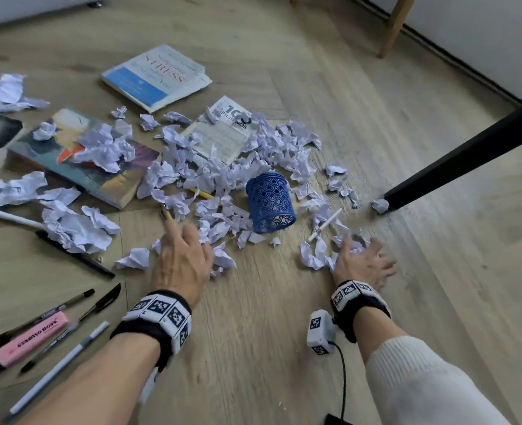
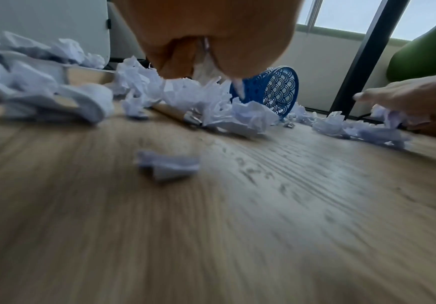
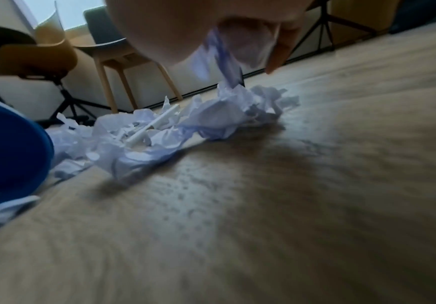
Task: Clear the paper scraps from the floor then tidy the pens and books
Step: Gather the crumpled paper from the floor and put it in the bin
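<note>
Crumpled white paper scraps (image 1: 223, 176) litter the wooden floor around a blue mesh pen holder (image 1: 270, 207) lying on its side. My left hand (image 1: 189, 243) reaches into the near-left scraps; in the left wrist view its curled fingers (image 2: 178, 59) pinch a scrap (image 2: 206, 70). To the right of the holder, my right hand (image 1: 359, 256) grips scraps (image 3: 217, 55) that hang from its palm, next to a white pen (image 1: 325, 223). Books lie behind: a white and blue one (image 1: 157, 76), a colourful one (image 1: 85, 157) and a thin booklet (image 1: 220, 133).
Several pens and a pink highlighter (image 1: 29, 338) lie at the lower left. A black pen (image 1: 75, 254) and a wooden pencil (image 1: 169, 214) lie among the scraps. A black table leg (image 1: 456, 161) slants in from the right, and a wooden chair leg (image 1: 394, 26) stands behind.
</note>
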### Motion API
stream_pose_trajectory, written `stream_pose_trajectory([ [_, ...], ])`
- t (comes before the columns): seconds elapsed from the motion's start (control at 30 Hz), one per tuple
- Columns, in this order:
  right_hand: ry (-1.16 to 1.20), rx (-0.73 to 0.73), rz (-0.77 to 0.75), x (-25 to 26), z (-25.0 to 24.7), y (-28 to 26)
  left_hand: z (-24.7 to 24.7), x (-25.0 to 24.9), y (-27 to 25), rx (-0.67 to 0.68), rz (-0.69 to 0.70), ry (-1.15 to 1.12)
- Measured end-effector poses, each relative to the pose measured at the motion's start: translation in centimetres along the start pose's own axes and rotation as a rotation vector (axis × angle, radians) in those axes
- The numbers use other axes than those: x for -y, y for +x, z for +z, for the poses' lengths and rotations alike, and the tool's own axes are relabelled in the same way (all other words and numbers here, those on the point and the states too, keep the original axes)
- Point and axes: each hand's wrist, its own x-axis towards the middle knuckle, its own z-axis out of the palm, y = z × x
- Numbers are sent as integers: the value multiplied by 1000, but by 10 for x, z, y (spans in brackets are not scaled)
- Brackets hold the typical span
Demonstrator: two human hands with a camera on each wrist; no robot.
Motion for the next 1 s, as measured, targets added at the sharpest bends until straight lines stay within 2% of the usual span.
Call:
stream_pose_trajectory([
  [0.07,-103,188,-24,6,7,7,9,-5,6,85,-103,142],
  [0.13,-148,323,-97,6,19,4,21,-9,4,192,-119,286],
  [0.17,-176,342,-159,5,25,-1,26,-11,1,213,-105,303],
  [0.23,-276,282,-264,6,34,-15,33,-16,-1,217,-51,251],
  [0.33,-401,203,-258,20,30,-33,38,-21,-2,204,62,230],
  [0.4,-438,234,-311,29,31,-42,40,-24,-1,241,122,204],
  [0.47,-452,286,-380,35,34,-50,44,-26,1,319,125,164],
  [0.6,-261,417,-371,46,28,-68,21,-31,2,427,169,174],
  [0.77,-169,607,-261,79,4,-90,-21,-17,-4,293,194,119],
  [0.83,-176,701,-365,102,-12,-106,-46,-10,-2,238,151,55],
  [0.93,-236,873,-749,147,-45,-140,-98,11,1,100,52,-55],
  [0.97,-191,930,-770,166,-56,-153,-118,22,-1,36,15,-98],
  [1.0,-42,992,-740,187,-67,-168,-138,34,-4,-30,-16,-132],
])
